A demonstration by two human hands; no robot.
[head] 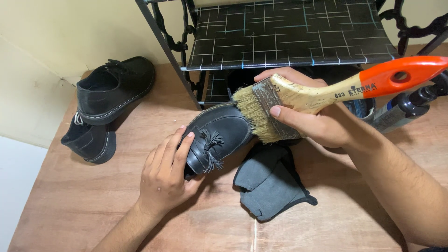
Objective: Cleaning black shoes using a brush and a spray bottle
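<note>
Down near the bottom, the left hand (164, 175) curls over the back end of a black tassel shoe (217, 137), fingers bent and pressed on its top, holding it steady on the wooden floor (93, 214). The shoe lies in the middle, its toe pointing up and to the right. Just beside it, to the right, a grey cloth (269, 184) lies crumpled on the floor, touching the shoe's side.

A bit further up, the right hand (317, 119) is closed around a wide paintbrush (322, 91). The thumb sits on the metal band and the other fingers wrap around the far side. The pale bristles touch the toe of the shoe. The handle is wood, with an orange end that has a hole in it.

Off to the left, well apart, a pair of black lace shoes (105, 100) rests by the wall.

At the back stands a black metal shoe rack (289, 32) with a dark shelf with thin lines.
</note>
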